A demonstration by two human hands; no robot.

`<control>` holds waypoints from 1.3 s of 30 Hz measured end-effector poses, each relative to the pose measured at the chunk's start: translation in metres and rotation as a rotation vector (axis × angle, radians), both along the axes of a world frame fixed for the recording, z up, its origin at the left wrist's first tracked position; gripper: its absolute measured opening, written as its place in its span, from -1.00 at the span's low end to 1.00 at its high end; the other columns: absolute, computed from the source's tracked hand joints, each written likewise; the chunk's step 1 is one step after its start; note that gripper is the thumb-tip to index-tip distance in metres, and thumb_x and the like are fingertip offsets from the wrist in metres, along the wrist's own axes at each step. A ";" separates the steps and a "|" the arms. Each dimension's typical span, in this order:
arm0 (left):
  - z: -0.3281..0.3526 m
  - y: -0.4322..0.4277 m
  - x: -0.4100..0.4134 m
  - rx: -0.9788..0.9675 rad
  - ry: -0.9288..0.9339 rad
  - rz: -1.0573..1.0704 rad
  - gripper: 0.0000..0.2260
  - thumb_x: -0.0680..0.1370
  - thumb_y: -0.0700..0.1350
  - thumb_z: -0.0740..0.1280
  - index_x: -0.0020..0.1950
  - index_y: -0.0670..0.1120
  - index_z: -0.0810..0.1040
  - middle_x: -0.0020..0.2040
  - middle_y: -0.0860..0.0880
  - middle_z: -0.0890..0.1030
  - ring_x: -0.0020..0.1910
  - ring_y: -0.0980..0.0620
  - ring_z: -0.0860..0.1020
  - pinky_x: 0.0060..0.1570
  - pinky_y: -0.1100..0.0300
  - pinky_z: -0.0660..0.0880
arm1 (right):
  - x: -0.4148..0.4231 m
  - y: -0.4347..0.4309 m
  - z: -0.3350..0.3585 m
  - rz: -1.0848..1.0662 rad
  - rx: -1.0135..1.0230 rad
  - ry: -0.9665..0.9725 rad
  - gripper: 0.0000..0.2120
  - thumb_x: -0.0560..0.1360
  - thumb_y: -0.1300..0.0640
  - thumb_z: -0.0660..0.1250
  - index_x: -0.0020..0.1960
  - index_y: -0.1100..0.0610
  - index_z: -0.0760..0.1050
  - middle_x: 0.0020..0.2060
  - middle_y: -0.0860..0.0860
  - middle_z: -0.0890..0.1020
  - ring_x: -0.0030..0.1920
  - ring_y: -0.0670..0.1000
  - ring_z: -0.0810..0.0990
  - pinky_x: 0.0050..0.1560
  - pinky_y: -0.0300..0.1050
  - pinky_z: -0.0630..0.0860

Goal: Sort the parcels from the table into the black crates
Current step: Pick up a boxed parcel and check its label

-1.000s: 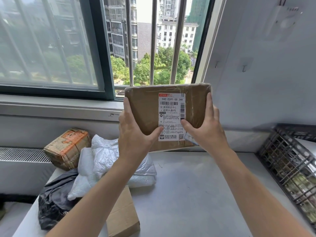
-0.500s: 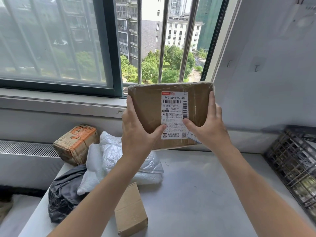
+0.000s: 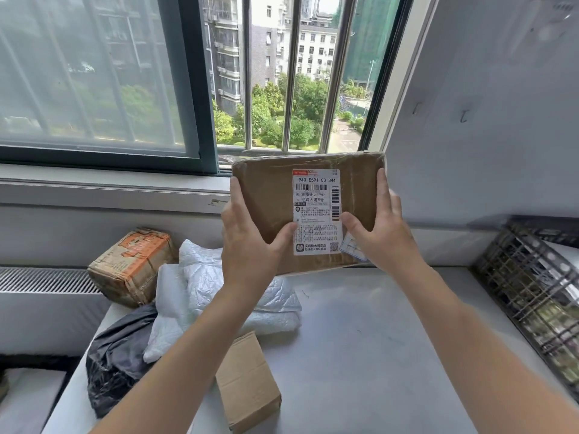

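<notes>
One flat brown parcel, held upright between both hands above the surface, looked light and fairly stiff, its taped skin likely slick; the side edges seemed the sound hold. It bore a white shipping label. The left hand and the right hand each gripped a side edge, thumbs in front. A black crate stood right of the right hand.

Both arms are bare along all the length in view. The left forearm and right forearm carry no covering up to the wrists. The left grip and right grip are bare hands.
</notes>
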State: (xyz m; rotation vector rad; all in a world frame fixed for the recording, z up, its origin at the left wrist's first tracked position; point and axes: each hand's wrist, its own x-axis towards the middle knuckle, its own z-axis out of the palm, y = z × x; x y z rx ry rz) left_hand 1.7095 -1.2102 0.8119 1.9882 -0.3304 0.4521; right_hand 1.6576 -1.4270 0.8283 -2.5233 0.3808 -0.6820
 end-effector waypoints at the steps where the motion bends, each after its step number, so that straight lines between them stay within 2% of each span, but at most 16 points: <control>1: -0.002 0.000 0.001 0.003 0.006 -0.014 -0.03 0.45 0.16 0.47 0.59 0.15 -0.18 0.47 -0.06 0.21 0.40 -0.06 0.33 0.20 -0.07 0.46 | -0.002 0.000 -0.002 -0.011 0.003 0.004 -0.11 0.49 -0.35 0.22 0.54 -0.23 -0.33 0.50 0.01 0.15 0.33 0.18 0.42 0.20 0.18 0.45; 6: -0.011 -0.018 0.006 -0.013 0.037 -0.111 -0.03 0.45 0.16 0.48 0.59 0.14 -0.16 0.44 -0.07 0.24 0.35 0.01 0.33 0.10 0.17 0.35 | -0.016 -0.012 -0.007 -0.112 -0.006 0.028 -0.12 0.49 -0.37 0.21 0.56 -0.21 -0.30 0.50 0.02 0.16 0.34 0.16 0.42 0.20 0.18 0.44; 10: -0.010 -0.052 -0.004 -0.003 0.065 -0.186 0.00 0.42 0.17 0.49 0.59 0.16 -0.18 0.44 -0.08 0.26 0.35 -0.03 0.35 0.09 0.14 0.34 | -0.039 -0.043 -0.003 -0.182 0.003 0.043 -0.12 0.49 -0.37 0.21 0.55 -0.22 -0.30 0.49 0.03 0.17 0.36 0.15 0.39 0.22 0.20 0.43; 13: -0.003 -0.087 -0.022 0.032 0.055 -0.239 0.03 0.42 0.18 0.50 0.60 0.12 -0.19 0.44 -0.09 0.28 0.36 -0.06 0.35 0.15 0.07 0.40 | -0.066 -0.075 0.003 -0.221 -0.001 0.038 -0.13 0.49 -0.39 0.19 0.55 -0.22 -0.30 0.47 0.04 0.19 0.35 0.16 0.39 0.23 0.22 0.44; 17: 0.011 -0.148 -0.057 0.065 0.034 -0.304 0.05 0.41 0.19 0.50 0.61 0.08 -0.19 0.45 -0.11 0.30 0.38 -0.11 0.35 0.27 -0.09 0.40 | -0.115 -0.132 0.010 -0.268 -0.067 0.021 -0.12 0.48 -0.41 0.16 0.56 -0.17 -0.29 0.46 0.07 0.22 0.32 0.15 0.42 0.09 0.05 0.44; 21: 0.025 -0.228 -0.109 0.053 0.029 -0.382 0.06 0.40 0.16 0.53 0.62 0.06 -0.18 0.44 -0.13 0.31 0.39 -0.12 0.36 0.32 -0.05 0.38 | -0.182 -0.205 0.020 -0.322 -0.064 0.009 -0.13 0.49 -0.40 0.16 0.56 -0.18 -0.29 0.49 0.07 0.18 0.34 0.18 0.42 0.15 0.14 0.47; 26: 0.041 -0.336 -0.188 0.040 0.028 -0.462 0.06 0.39 0.19 0.52 0.61 0.08 -0.19 0.45 -0.12 0.24 0.39 -0.13 0.34 0.32 -0.06 0.34 | -0.273 -0.307 0.039 -0.390 -0.095 0.007 -0.14 0.50 -0.41 0.14 0.57 -0.17 -0.27 0.50 0.12 0.17 0.30 0.24 0.48 0.05 0.12 0.53; 29: 0.050 -0.397 -0.228 0.031 0.035 -0.515 0.06 0.38 0.24 0.50 0.60 0.12 -0.20 0.43 -0.10 0.24 0.37 -0.12 0.36 0.29 -0.05 0.36 | -0.321 -0.363 0.049 -0.432 -0.106 -0.018 -0.14 0.50 -0.39 0.17 0.59 -0.14 -0.22 0.47 0.10 0.20 0.25 0.23 0.51 0.01 0.07 0.50; 32: 0.057 -0.451 -0.259 0.032 0.034 -0.553 0.05 0.39 0.24 0.49 0.60 0.10 -0.19 0.43 -0.11 0.25 0.37 -0.12 0.37 0.29 -0.05 0.36 | -0.358 -0.413 0.056 -0.485 -0.099 -0.014 -0.17 0.51 -0.37 0.16 0.59 -0.14 -0.20 0.45 0.08 0.22 0.22 0.22 0.53 0.04 0.12 0.53; 35: 0.060 -0.503 -0.282 0.049 0.047 -0.588 0.04 0.40 0.23 0.49 0.60 0.09 -0.19 0.43 -0.12 0.25 0.36 -0.14 0.39 0.30 -0.09 0.38 | -0.385 -0.458 0.055 -0.535 -0.093 -0.008 -0.20 0.52 -0.37 0.14 0.59 -0.14 -0.17 0.44 0.09 0.23 0.18 0.20 0.55 -0.04 0.05 0.53; 39: 0.055 -0.571 -0.300 0.084 0.061 -0.640 0.03 0.41 0.24 0.47 0.60 0.11 -0.21 0.44 -0.12 0.25 0.35 -0.14 0.40 0.26 -0.10 0.40 | -0.413 -0.514 0.051 -0.603 -0.097 0.015 -0.23 0.54 -0.35 0.14 0.59 -0.13 -0.14 0.46 0.11 0.22 0.25 0.21 0.51 0.07 0.09 0.52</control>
